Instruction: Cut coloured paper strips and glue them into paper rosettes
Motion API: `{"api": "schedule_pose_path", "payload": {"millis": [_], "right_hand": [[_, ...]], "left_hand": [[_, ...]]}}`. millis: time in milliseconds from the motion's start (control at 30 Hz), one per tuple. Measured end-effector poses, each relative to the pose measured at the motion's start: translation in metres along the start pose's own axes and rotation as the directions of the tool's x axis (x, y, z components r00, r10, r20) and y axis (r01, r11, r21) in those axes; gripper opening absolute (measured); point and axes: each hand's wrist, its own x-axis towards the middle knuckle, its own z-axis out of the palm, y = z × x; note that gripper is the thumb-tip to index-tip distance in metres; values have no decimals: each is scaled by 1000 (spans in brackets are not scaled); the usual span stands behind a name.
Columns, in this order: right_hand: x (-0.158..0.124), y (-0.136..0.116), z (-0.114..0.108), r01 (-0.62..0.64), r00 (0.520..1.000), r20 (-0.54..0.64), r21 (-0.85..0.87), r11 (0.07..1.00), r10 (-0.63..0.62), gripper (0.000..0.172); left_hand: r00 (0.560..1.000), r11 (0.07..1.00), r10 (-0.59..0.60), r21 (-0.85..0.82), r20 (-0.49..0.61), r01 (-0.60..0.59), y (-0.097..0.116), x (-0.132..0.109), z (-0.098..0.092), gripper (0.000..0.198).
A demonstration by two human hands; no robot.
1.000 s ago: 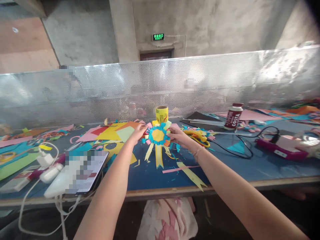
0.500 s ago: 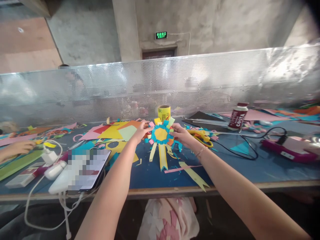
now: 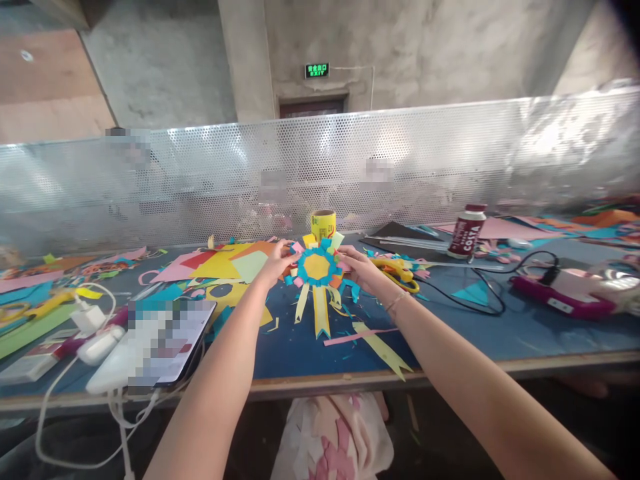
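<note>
A paper rosette (image 3: 318, 267) with a yellow centre, a blue ring, many-coloured tabs and hanging ribbon strips is held upright over the table between my hands. My left hand (image 3: 280, 261) pinches its left edge. On the opposite edge, my right hand (image 3: 358, 264) grips the tabs with thumb and fingers. A yellow ribbon tail (image 3: 321, 312) with a notched end hangs from its bottom. Just behind it stands a yellow tape roll (image 3: 324, 224). Yellow scissors (image 3: 399, 272) lie beyond my right hand, and a loose pale-green notched strip (image 3: 384, 350) lies in front.
Coloured paper sheets (image 3: 220, 262) and scraps cover the left and back. A phone (image 3: 183, 340) with white cables lies at the front left. On the right are a Costa bottle (image 3: 467, 231), a purple power strip (image 3: 560, 297) and a black cable. A perforated metal screen (image 3: 425, 160) stands behind.
The view has shifted slightly, so everything sits a little further left. Both hands keep hold of the rosette. Another person's hand at the far left has gone from view, and yellow scissors show there.
</note>
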Motion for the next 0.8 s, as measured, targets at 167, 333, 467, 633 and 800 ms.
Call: {"api": "schedule_pose_path", "payload": {"millis": [167,333,467,633,800], "right_hand": [[2,0,0,-6,1000,22,40,999,6,18],[2,-3,-1,-30,999,38,62,998,27,26],[2,-2,-3,-37,995,90,32,999,34,27],[1,1,-5,-55,992,108,-20,998,57,24],[1,3,-3,-44,995,82,-113,993,53,29]], "left_hand": [[1000,1000,13,8,2,-13,-1,1,-1,48],[1000,999,27,17,11,-27,-3,3,-2,48],[999,999,43,31,8,-43,-3,3,-1,46],[1000,998,11,59,-23,-10,-1,2,1,41],[998,996,-64,59,-22,65,-9,6,-2,41]]}}
